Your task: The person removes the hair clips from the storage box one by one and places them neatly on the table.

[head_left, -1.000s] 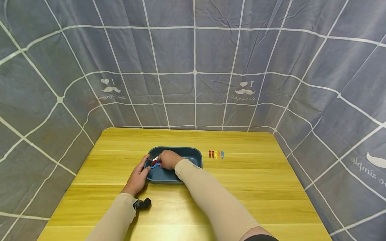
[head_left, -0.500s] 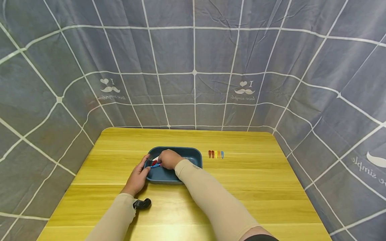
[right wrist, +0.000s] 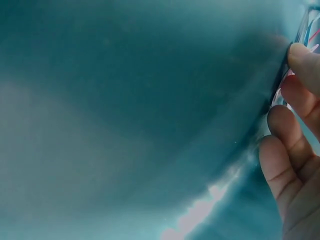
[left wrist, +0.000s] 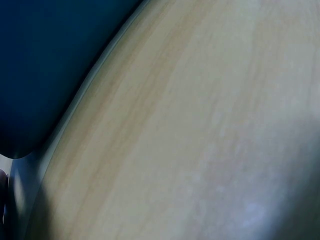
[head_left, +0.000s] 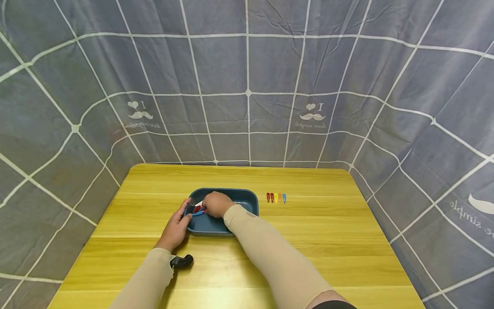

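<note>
A dark blue rectangular tray (head_left: 216,226) stands on the table, with its left end gripped by my left hand (head_left: 175,228). The thumb lies at the rim near the front left corner and the fingers reach along the left side. Inside the tray, my right hand (head_left: 217,204) bends down over small coloured pieces (head_left: 198,209) in red, white and blue at the left end. In the right wrist view, the curled fingers (right wrist: 277,165) and thumb pinch at thin clear and pink pieces (right wrist: 314,36) by the edge; their kind is largely hidden.
Right of the tray, several snap hair clips (head_left: 276,198) lie in a row on the wooden table (head_left: 328,240): red, yellow, orange and blue. A grey checked curtain (head_left: 278,64) hangs round the table's back and sides. The left wrist view shows the tray's outer wall (left wrist: 55,65) and wood.
The right hand's fingers and the blue piece below them have shifted very slightly. The tray, the left hand and the row of clips stay as they were.
</note>
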The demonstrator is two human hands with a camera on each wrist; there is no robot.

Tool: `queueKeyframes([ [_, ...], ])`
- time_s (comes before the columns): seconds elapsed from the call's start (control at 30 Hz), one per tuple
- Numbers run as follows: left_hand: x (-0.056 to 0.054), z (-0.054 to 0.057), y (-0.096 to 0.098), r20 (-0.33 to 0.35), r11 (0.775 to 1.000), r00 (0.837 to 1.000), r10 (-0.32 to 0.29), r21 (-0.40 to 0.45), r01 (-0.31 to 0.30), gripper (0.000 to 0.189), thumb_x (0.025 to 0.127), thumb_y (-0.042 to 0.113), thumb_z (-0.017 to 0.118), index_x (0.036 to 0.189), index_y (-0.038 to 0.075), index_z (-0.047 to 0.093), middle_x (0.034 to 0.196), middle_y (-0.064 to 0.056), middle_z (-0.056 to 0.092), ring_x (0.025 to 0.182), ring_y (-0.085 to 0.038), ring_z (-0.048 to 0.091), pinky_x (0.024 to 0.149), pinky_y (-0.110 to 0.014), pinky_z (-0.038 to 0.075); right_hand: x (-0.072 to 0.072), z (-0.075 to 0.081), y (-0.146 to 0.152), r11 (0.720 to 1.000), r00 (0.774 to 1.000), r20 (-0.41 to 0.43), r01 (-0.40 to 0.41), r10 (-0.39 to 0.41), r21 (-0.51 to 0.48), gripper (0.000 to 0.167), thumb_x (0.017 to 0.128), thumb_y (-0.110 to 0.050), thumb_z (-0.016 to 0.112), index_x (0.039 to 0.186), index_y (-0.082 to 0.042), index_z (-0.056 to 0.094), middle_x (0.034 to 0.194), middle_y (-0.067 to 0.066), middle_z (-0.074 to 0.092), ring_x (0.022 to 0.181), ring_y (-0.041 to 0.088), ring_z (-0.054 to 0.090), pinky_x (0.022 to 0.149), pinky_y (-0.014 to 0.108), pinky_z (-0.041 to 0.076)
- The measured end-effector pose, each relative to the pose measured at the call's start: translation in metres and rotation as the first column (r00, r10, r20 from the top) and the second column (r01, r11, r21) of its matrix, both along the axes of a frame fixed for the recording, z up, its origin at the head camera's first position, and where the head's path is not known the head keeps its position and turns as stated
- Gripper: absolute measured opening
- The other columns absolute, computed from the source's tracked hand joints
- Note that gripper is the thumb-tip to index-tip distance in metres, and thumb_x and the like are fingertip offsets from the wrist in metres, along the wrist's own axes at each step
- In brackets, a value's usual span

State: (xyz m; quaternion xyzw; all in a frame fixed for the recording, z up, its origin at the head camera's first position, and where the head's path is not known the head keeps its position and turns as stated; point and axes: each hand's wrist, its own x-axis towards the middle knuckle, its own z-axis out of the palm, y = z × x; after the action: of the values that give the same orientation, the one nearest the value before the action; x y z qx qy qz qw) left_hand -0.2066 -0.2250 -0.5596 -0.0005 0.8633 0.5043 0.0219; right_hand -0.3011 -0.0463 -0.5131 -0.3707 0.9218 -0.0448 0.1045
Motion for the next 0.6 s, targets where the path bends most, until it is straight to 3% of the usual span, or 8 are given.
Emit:
queueKeyframes([
  [0.27, 0.0009, 0.0005, 0.0004, -0.011, 1.000, 1.000, -0.007, 0.002, 0.007, 0.056, 0.114, 0.024, 0.039, 0.169, 0.030, 0.026, 0.173, -0.019, 0.026, 0.160, -0.045, 0.023, 0.128, -0.068, 0.020, -0.0007, -0.0023, -0.0010, 0.999, 0.998, -0.055, -0.034, 0.036, 0.027, 0.019, 0.102, -0.022, 0.070, 0.114, -0.027, 0.084, 0.111, -0.013, 0.079, 0.100, 0.008, 0.071, 0.092, 0.023, 0.058],
  [0.6, 0.0003, -0.0003, 0.0004, -0.006, 1.000, 1.000, 0.000, -0.005, 0.000, 0.057, 0.114, 0.024, 0.039, 0.169, 0.030, 0.026, 0.173, -0.019, 0.027, 0.159, -0.045, 0.024, 0.128, -0.067, 0.021, -0.0048, -0.0059, -0.0012, 0.999, 0.999, -0.037, -0.039, 0.039, 0.021, 0.020, 0.104, -0.024, 0.068, 0.115, -0.027, 0.084, 0.112, -0.012, 0.079, 0.099, 0.008, 0.071, 0.092, 0.023, 0.059],
])
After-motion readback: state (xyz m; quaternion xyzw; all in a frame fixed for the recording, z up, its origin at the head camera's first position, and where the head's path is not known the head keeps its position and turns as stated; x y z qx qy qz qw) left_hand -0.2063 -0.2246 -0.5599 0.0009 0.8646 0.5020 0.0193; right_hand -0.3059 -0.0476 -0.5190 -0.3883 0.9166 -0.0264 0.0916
